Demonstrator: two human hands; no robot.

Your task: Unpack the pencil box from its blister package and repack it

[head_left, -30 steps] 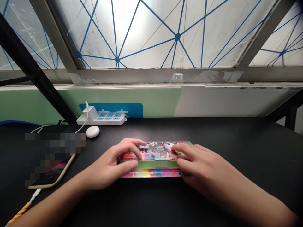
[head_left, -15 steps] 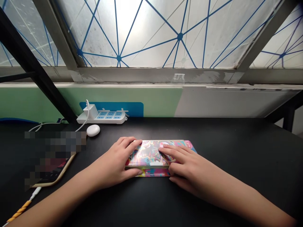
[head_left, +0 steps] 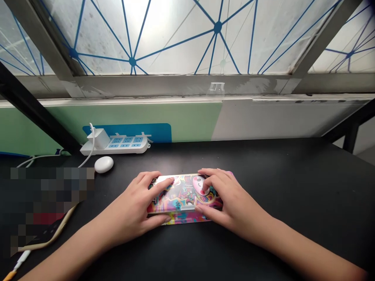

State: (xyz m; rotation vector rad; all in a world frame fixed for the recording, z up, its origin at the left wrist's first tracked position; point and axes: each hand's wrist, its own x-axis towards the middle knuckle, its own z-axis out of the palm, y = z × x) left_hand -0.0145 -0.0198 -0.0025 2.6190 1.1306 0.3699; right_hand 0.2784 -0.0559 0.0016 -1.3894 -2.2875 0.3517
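A colourful pencil case with a printed cartoon face and swirls lies flat on the black desk, its long side towards me. Around its left end, my left hand is closed, with the thumb low on the front side and the fingers over the top and back edge. My right hand grips the right part. Its thumb touches the front edge of the lid beside a pale tab, and its fingers curve over the top to the back edge. The lid looks closed.
A white power strip with a plugged-in charger stands against the back wall. Near it lies a white rounded object. A blurred-out device with a tan edge and a cable is at left. Black bars slant at both sides.
My right thumb has moved up from the front side to the lid's front edge, and the right fingers have shifted back, uncovering the cartoon face. The view has shifted slightly.
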